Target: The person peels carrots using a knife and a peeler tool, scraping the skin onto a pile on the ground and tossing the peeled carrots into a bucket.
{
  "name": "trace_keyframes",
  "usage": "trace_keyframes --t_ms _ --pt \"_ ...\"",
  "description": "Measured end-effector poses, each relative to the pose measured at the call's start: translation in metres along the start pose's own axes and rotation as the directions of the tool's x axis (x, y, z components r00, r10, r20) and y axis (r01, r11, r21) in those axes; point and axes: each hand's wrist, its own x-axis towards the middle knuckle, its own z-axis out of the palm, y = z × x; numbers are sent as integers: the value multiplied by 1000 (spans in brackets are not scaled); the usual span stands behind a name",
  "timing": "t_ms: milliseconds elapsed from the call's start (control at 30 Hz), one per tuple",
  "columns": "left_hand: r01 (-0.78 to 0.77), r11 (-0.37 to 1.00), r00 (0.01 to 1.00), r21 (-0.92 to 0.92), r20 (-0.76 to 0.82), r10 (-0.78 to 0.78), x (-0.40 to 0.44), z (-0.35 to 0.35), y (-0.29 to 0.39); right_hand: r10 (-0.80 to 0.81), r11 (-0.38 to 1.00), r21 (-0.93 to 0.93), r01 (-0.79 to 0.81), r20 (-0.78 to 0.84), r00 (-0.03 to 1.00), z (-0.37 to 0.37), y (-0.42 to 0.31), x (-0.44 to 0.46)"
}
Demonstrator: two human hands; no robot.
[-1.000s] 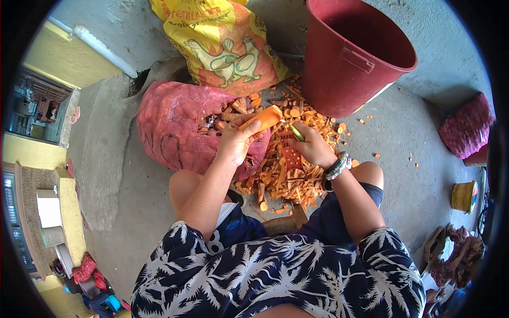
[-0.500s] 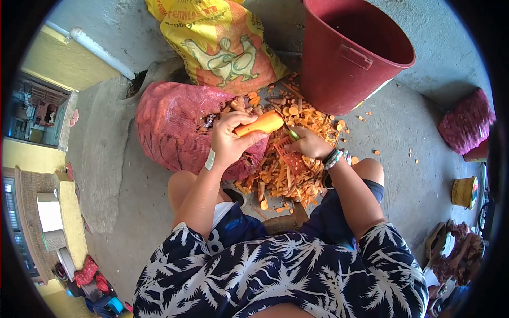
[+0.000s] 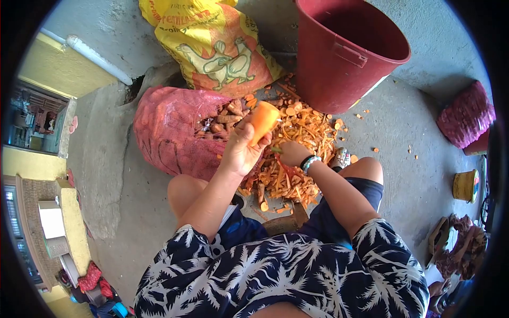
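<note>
A peeled orange root [image 3: 262,123], tilted with its wide end up, is held in my left hand [image 3: 242,149]. Just to the right, lower down, my right hand [image 3: 295,155] is closed around a green-handled tool [image 3: 276,150], whose blade is hidden. Beneath my hands a pile of orange peels and slices [image 3: 297,185] lies on the floor, and part of a red perforated piece [image 3: 288,174] shows below my right hand. Left of my left hand, the pink mesh sack [image 3: 172,130] lies open, with unpeeled roots [image 3: 229,117] at its mouth.
A tall dark-red bin [image 3: 331,69] stands behind the pile, beside a yellow and orange printed sack [image 3: 220,50]. At the right are a purple bundle [image 3: 466,115], a small yellow bucket [image 3: 463,185] and a heap of cloth [image 3: 466,246]. My knees flank the pile.
My left hand has tipped the root from nearly level to more upright. My right hand, with the green-handled tool, has moved left and down, away from the root's end.
</note>
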Motion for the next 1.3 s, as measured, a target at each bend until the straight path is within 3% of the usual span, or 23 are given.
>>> trace_keyframes --t_ms 33,67,133,233,333,367,400,433,467,500,533,567,600,667,733,767,800,833,867,933,1067,1200,1300 --pt "2 1000 1000 6 14 -2 1 -3 5 82 992 -107 -67 140 987 1 -1 4" --pt "-12 1000 1000 -3 16 12 2 -7 10 80 992 -110 -64 144 986 2 1 5" --pt "-40 997 998 60 42 38 3 -9 18 7 1000 3 -7 3 1000 -7 -3 -6" --pt "-82 980 988 179 142 57 8 -19 23 67 997 35 -67 -13 998 -15 1 -1" --pt "-125 965 991 229 77 110 9 -20 25 38 995 95 -24 -153 988 -11 5 1" --pt "-125 965 991 232 76 110 9 -21 26 101 907 418 -46 -110 989 -10 2 1" --pt "-112 972 993 205 -12 117 9 -25 27 147 717 693 -72 -49 988 -11 -3 -1" --pt "-101 979 988 177 -100 120 9 -28 28 142 536 839 -94 20 990 -23 -20 -15" --pt "-94 985 975 147 -187 121 10 -31 28 140 536 839 -92 20 990 -18 -23 -15" --pt "-53 996 959 74 -275 71 13 -33 27 85 531 847 17 -73 994 -11 -24 -14" --pt "-53 996 959 74 -275 72 13 -35 27 32 521 844 125 -166 986 -4 -23 -14" --pt "-7 1000 956 19 -294 12 14 -37 28 -15 626 749 218 -268 963 1 -20 -14" --pt "38 999 950 -37 -309 -48 14 -38 28 -15 626 748 218 -268 963 5 -18 -13" --pt "35 997 955 68 -295 -14 14 -43 25 -79 707 624 334 -399 913 13 -14 -10" --pt "30 985 960 173 -280 20 12 -30 24 -78 684 646 339 -397 914 9 -15 -10" --pt "-150 606 898 781 -149 414 9 -14 23 63 536 814 224 -303 951 -6 -25 -21" --pt "-179 -105 773 978 205 600 7 -1 24 180 350 931 106 -177 968 -17 -32 -28" --pt "-190 -83 805 978 204 557 7 1 26 220 238 950 203 -256 941 -7 -24 -16" --pt "-189 -82 804 979 202 559 7 -1 26 219 240 950 202 -255 942 -10 -21 -15" --pt "-201 -479 793 855 429 433 8 -8 26 338 158 983 92 -141 930 -16 -14 -14" --pt "-196 -522 775 830 458 436 7 -7 24 353 42 997 59 -70 933 -17 -12 -12" --pt "-203 -543 753 815 485 446 10 -14 25 316 42 994 99 -107 943 -16 -14 -15" --pt "-170 -678 794 715 508 335 11 -25 29 369 61 997 50 -69 927 -18 -13 -15"
